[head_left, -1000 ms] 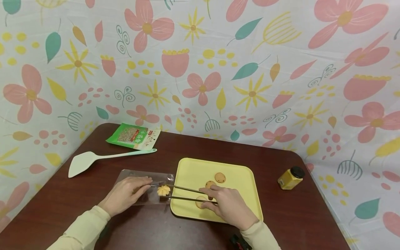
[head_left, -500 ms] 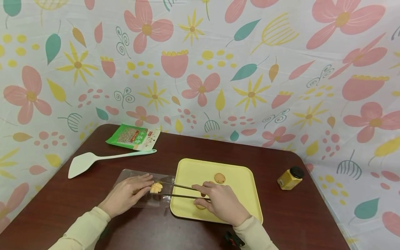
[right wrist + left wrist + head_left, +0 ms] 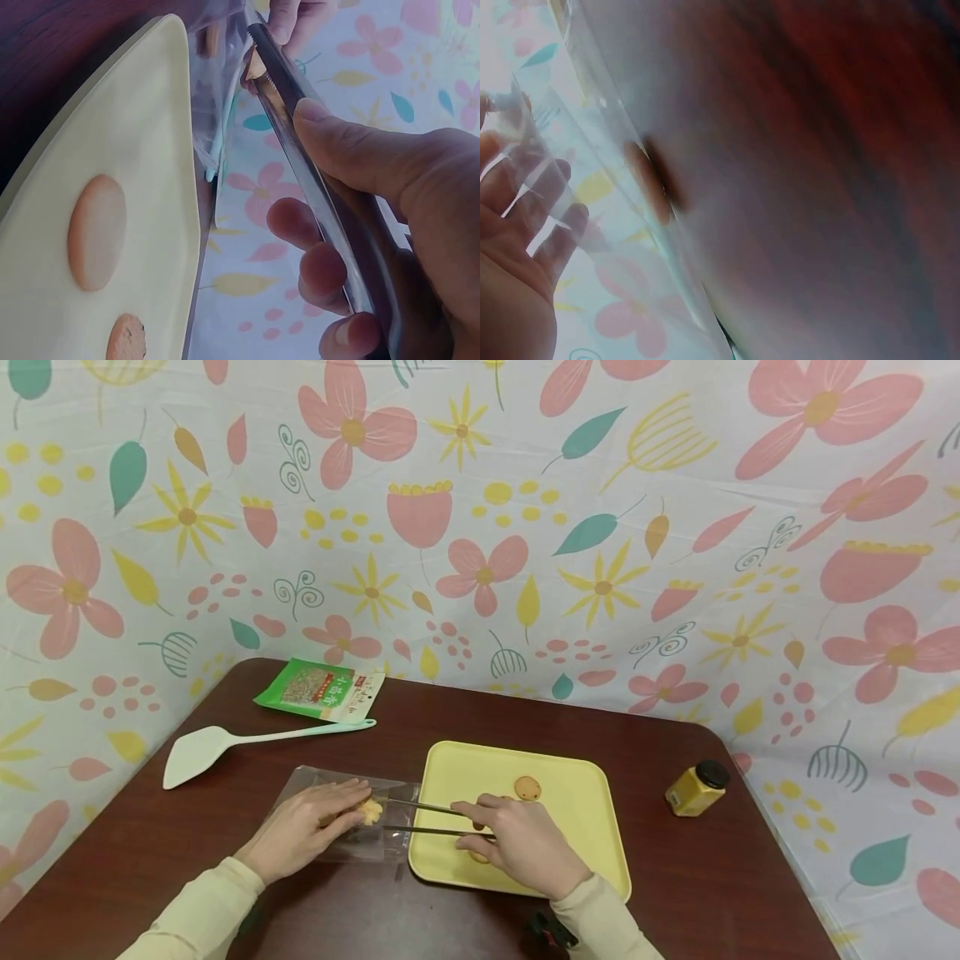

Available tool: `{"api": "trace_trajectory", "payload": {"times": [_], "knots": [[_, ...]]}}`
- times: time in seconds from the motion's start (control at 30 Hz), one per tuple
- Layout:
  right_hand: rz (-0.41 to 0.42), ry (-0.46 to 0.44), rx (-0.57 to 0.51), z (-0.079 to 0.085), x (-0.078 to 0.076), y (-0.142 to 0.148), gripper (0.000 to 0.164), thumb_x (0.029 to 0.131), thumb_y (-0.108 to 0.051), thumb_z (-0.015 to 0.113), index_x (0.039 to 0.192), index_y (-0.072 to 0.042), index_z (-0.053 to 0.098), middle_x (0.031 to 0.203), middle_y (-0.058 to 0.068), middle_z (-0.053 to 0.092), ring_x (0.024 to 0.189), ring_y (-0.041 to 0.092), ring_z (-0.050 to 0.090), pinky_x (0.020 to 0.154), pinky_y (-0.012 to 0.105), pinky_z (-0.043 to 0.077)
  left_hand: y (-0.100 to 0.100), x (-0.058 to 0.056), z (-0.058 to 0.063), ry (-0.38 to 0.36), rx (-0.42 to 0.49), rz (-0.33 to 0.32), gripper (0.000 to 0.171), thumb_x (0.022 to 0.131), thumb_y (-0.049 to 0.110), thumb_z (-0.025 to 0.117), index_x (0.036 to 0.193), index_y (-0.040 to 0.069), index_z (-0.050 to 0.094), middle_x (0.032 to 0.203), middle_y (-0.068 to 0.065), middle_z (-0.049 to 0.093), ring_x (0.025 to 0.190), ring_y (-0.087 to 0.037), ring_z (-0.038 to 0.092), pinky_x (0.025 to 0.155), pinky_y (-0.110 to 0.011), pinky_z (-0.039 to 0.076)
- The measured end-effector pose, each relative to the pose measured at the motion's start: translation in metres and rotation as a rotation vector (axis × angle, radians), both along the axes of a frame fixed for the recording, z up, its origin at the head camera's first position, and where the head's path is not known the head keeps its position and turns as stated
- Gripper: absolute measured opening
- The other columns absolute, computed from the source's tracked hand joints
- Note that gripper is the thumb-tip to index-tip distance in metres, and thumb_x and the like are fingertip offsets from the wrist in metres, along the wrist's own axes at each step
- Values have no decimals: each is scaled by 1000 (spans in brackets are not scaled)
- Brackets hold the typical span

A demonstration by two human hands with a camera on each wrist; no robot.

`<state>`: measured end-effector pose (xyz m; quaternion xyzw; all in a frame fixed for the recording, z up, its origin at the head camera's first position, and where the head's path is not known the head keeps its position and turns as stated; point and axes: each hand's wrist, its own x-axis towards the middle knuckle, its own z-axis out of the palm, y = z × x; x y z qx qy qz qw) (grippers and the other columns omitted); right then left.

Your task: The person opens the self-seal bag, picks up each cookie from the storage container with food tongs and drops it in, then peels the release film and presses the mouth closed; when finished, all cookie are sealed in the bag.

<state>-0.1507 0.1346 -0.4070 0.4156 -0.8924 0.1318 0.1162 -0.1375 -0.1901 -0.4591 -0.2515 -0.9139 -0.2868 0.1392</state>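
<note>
My left hand [image 3: 311,814] holds a clear plastic bag [image 3: 393,852] lying left of the yellow tray; its fingers show through the film in the left wrist view. Inside the bag, a brown cookie [image 3: 649,184] appears nearly edge-on. My right hand [image 3: 521,839] grips metal tongs [image 3: 300,157], thumb on one arm and fingers along the other. The tongs reach left over the tray into the bag's mouth. A pale yellow flower-shaped cookie [image 3: 371,812] is at their tips, close beside my left fingertips and partly hidden by them.
The yellow tray [image 3: 611,827] carries round cookies [image 3: 527,788], some partly behind my right hand. A white spatula [image 3: 198,753] and a green packet [image 3: 318,689] lie back left. A yellow jar [image 3: 697,787] with a black lid stands right. A dark object [image 3: 551,931] lies near my right sleeve.
My right hand and the tongs have moved left, carrying the flower-shaped cookie deeper into the bag beside my left fingers. The left hand has barely moved.
</note>
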Motion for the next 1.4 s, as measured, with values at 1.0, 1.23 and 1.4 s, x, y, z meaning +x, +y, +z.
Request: {"api": "trace_trajectory", "payload": {"times": [1.0,1.23,1.4], "knots": [[31,-15,-6,-4,-5,-19,39,85,-43,67,119,-24,66,83,-9,62,53,-4,44,46,14,37,2,-4,-3,88,-3,-9,32,87,26,70,117,14,69,121,0,63,112,-18,58,94,-44,45],[30,24,10,-6,-6,-22,39,83,-44,68,117,-24,67,80,-10,61,53,-4,44,45,16,37,1,-4,-3,100,0,-7,31,86,22,71,115,13,70,118,-1,64,110,-17,59,93,-42,46],[26,31,20,-6,-6,-26,39,83,-45,68,118,-26,66,81,-11,61,56,-4,47,47,18,40,1,-4,-3,112,-1,-11,30,87,23,70,115,13,70,117,0,65,109,-17,59,92,-40,47]]}}
